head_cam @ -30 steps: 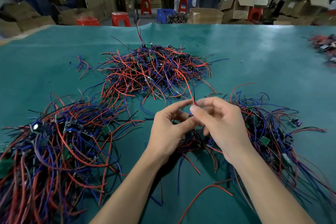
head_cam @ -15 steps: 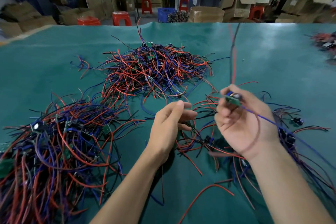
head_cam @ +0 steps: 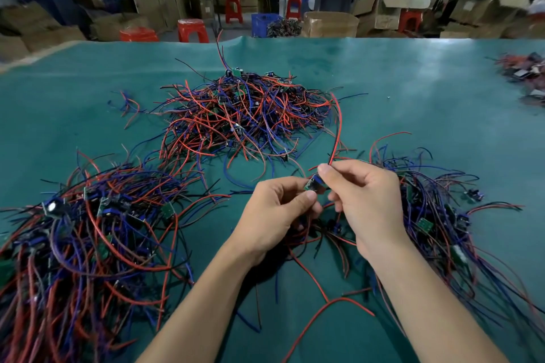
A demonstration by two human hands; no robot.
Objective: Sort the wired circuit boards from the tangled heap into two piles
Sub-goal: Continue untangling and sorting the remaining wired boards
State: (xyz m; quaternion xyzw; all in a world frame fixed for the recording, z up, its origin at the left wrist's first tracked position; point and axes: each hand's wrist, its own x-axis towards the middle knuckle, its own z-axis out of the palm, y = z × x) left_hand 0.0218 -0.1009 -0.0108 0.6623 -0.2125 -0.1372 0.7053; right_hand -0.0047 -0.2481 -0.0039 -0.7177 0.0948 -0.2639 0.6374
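Both hands meet over the middle of the green table [head_cam: 413, 91]. My left hand [head_cam: 274, 215] and my right hand [head_cam: 365, 200] pinch one small green circuit board [head_cam: 312, 184] between thumbs and fingers. Its red wire [head_cam: 338, 127] arcs up and away from my right fingertips. Three heaps of boards with red, blue and black wires lie around: a far pile [head_cam: 244, 112], a near-left pile [head_cam: 76, 239] and a tangled heap [head_cam: 436, 215] at the right, partly under my right hand.
Loose red wires [head_cam: 321, 303] trail on the table between my forearms. Another small heap of parts [head_cam: 525, 74] lies at the far right edge. Red stools, cardboard boxes and people stand beyond the table's far edge.
My right hand, which had lifted a board out to the right, came back toward my left hand. Now both hands hold the board together, and its wire swung from upright to arching left.
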